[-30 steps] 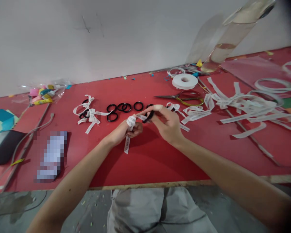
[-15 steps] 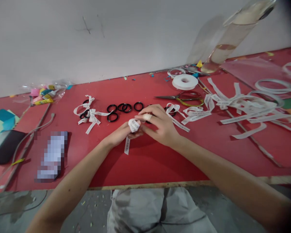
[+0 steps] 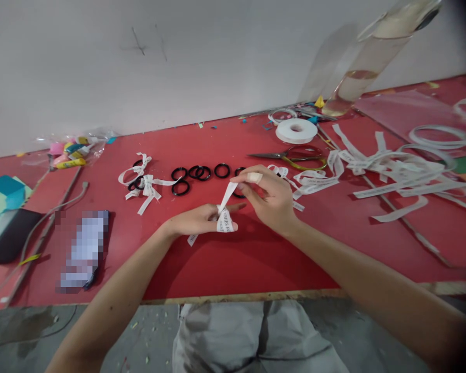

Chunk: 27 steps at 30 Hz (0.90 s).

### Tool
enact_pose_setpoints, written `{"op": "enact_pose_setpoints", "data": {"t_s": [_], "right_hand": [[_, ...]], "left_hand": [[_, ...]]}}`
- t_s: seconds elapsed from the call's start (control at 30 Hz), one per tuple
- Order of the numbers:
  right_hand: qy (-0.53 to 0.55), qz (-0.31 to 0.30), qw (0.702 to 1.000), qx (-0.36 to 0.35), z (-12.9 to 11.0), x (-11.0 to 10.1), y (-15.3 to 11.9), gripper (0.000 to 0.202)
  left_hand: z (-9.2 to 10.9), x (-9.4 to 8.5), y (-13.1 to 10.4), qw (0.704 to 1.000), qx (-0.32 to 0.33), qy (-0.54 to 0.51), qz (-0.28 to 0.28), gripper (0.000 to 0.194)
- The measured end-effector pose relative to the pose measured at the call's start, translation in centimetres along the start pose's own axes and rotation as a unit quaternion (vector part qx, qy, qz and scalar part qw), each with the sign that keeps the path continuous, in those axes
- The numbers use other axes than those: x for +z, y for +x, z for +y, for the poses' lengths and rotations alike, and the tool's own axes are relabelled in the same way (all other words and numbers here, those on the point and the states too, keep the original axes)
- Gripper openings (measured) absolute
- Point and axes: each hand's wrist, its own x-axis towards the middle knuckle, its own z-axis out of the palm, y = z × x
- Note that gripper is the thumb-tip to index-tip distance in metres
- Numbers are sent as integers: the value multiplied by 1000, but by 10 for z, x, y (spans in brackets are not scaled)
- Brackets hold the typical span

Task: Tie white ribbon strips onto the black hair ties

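Note:
A white printed ribbon [image 3: 224, 220] is looped round the thumb of my left hand [image 3: 197, 219], and one short end hangs below that hand. My left fingers are closed on the ribbon, with the index finger pointing right. Above and to the right, my right hand [image 3: 271, 200] pinches the other end and holds it up taut. A strip of tape wraps one right finger. Beyond my hands lie several black rings [image 3: 222, 170], some partly hidden by my right hand. To the left, a ribbon bow [image 3: 147, 184] lies among more black rings.
Scissors [image 3: 291, 156] and a white ribbon roll [image 3: 296, 131] lie behind my right hand. Loose cut ribbons [image 3: 404, 173] spread at the right, near a tilted bottle [image 3: 367, 77]. A blurred-out phone-like object [image 3: 83, 248] and a cable [image 3: 56, 207] are on the left.
My right hand has moved right, away from the left, drawing out the ribbon end. My left hand has turned, with thumb and index finger now pointing right.

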Motion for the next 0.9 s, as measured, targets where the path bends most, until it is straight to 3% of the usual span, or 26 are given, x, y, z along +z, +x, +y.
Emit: {"op": "enact_pose_setpoints", "data": {"t_s": [0.13,0.23,0.33,0.63,0.8,0.9], "right_hand": [[54,1,996,65,1,2,0,14],[147,5,974,174,7,3,3,9],[226,-12,944,238,8,4,5,14],[330,-33,911,245,7,8,0,11],[362,-25,899,246,13,10,-3,12],[311,-25,920,239,9,8,-3,13]], "left_hand": [[-9,1,2,999,12,-35,-4,54],[-17,0,7,980,54,-192,17,64],[-22,-4,12,949,72,-305,46,64],[-17,-7,9,916,66,-391,58,55],[-20,-4,12,933,66,-349,53,56],[-23,0,15,952,55,-296,55,59]]}}
